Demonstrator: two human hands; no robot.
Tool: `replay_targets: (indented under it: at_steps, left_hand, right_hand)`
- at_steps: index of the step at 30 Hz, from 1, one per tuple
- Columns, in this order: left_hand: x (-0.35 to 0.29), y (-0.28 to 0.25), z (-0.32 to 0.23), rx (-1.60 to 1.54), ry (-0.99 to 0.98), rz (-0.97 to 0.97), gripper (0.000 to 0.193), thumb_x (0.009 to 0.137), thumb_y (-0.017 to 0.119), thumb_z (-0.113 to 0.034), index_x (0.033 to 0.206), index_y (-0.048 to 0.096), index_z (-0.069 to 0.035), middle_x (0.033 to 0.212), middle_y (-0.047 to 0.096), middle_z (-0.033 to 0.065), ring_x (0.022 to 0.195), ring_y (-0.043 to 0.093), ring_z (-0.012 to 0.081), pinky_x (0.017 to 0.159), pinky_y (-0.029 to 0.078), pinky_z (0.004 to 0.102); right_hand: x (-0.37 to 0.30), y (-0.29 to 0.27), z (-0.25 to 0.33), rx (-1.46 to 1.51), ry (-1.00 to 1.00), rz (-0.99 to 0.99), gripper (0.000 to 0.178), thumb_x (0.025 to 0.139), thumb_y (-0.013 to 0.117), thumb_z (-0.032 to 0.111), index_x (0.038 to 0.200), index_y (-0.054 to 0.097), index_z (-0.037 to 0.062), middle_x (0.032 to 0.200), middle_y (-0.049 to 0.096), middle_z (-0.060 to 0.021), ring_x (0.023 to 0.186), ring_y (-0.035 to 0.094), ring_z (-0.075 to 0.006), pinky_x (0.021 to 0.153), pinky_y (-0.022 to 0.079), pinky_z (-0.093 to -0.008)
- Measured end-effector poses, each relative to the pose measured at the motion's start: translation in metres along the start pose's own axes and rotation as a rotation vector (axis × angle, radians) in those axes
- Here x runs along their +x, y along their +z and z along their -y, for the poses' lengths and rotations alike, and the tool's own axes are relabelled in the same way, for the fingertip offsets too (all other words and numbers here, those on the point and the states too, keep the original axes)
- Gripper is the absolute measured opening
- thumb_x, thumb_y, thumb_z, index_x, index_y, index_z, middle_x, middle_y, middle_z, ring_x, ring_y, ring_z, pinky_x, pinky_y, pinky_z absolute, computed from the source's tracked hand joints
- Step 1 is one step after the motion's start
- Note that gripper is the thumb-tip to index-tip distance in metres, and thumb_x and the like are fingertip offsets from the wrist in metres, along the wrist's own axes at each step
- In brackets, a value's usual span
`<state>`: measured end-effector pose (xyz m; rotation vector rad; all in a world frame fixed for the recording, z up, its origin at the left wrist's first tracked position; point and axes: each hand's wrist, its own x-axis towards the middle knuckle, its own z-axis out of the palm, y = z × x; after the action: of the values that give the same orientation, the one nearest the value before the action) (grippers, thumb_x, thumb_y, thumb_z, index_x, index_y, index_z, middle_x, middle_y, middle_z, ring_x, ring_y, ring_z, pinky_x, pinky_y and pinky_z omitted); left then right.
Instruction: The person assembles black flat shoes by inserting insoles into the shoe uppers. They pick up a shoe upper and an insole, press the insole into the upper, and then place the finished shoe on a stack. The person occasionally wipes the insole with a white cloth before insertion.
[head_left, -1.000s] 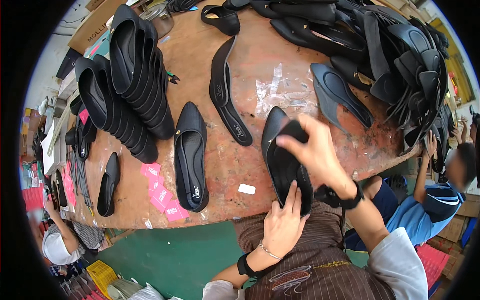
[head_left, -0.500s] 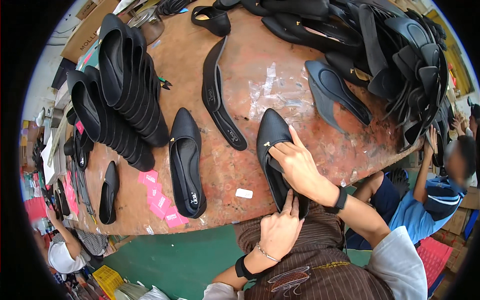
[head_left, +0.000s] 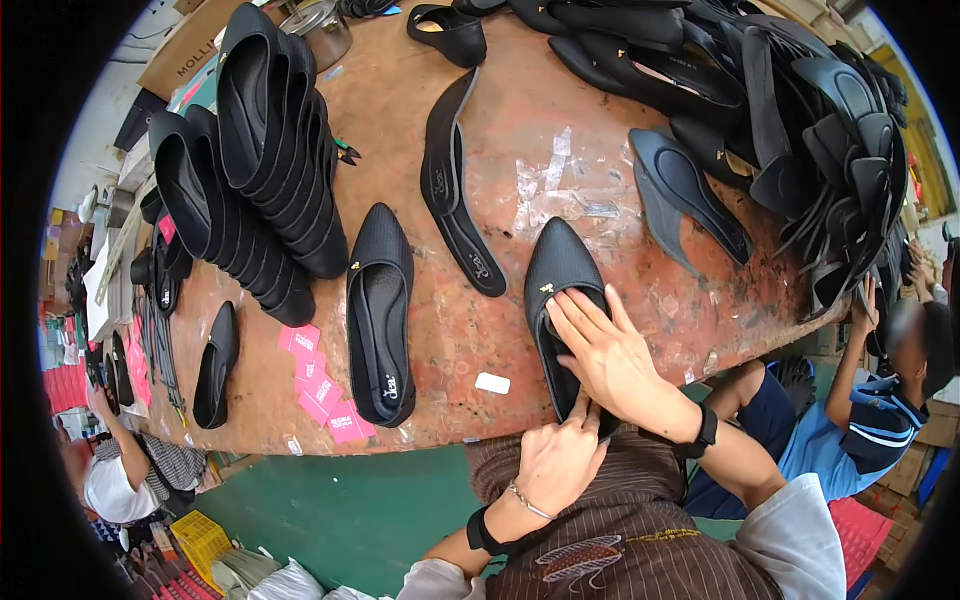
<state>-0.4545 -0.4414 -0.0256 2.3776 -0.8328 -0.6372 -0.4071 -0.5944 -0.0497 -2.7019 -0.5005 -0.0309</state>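
A black pointed flat shoe (head_left: 566,250) with a small gold ornament lies on the table before me, toe pointing away. My right hand (head_left: 612,365) reaches into its opening, fingers stretched out flat and thumb along the right side. At the heel end, my left hand (head_left: 562,462) has its fingers on the shoe's rim; some fingertips are hidden. A similar black shoe (head_left: 382,300) stands to the left, its insole visible inside. Farther back lie two overlapping black insoles (head_left: 455,190). What my right fingertips touch inside the shoe is hidden.
Stacked black shoes (head_left: 275,150) rise at the left, near pink cards (head_left: 325,390). A white label (head_left: 492,383) lies beside my shoe. A large pile of black insoles (head_left: 830,150) fills the right side. A co-worker in a blue shirt (head_left: 850,430) sits at the right.
My right hand's fingers have straightened and flattened over the shoe opening. My left fingertips have drawn closer together at the heel. The whole view has shifted slightly.
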Motion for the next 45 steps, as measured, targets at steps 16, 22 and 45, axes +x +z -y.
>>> replay_targets:
  at_steps: [16, 22, 45]
  left_hand:
    - [-0.002, 0.009, 0.009, -0.033, 0.074, 0.035, 0.029, 0.083, 0.073, -0.028, 0.09, 0.071, 0.0, 0.09, 0.069, 0.0169, 0.064, 0.068, 0.0321, 0.054, 0.053, 0.0401]
    - [0.0, 0.006, 0.001, -0.028, 0.089, -0.075, 0.039, 0.084, 0.073, -0.028, 0.105, 0.07, 0.004, 0.117, 0.065, 0.0232, 0.067, 0.07, 0.0327, 0.056, 0.056, 0.0378]
    - [-0.002, 0.006, 0.01, -0.022, 0.066, -0.038, 0.027, 0.084, 0.072, -0.031, 0.094, 0.072, -0.005, 0.092, 0.068, 0.0153, 0.062, 0.068, 0.0311, 0.054, 0.053, 0.0407]
  right_hand:
    - [0.008, 0.006, 0.023, -0.374, -0.006, 0.015, 0.049, 0.084, 0.051, 0.013, 0.125, 0.054, -0.0133, 0.122, 0.06, -0.0278, 0.119, 0.056, -0.0364, 0.119, 0.026, -0.0461]
    - [0.038, 0.013, 0.002, -0.195, 0.163, 0.1, 0.021, 0.087, 0.056, 0.013, 0.097, 0.061, -0.0052, 0.09, 0.061, -0.0148, 0.096, 0.061, -0.0307, 0.117, 0.027, -0.049]
    - [0.019, 0.01, 0.017, -0.272, -0.027, -0.022, 0.034, 0.081, 0.053, 0.009, 0.11, 0.057, -0.008, 0.107, 0.059, -0.0237, 0.107, 0.057, -0.036, 0.117, 0.019, -0.0598]
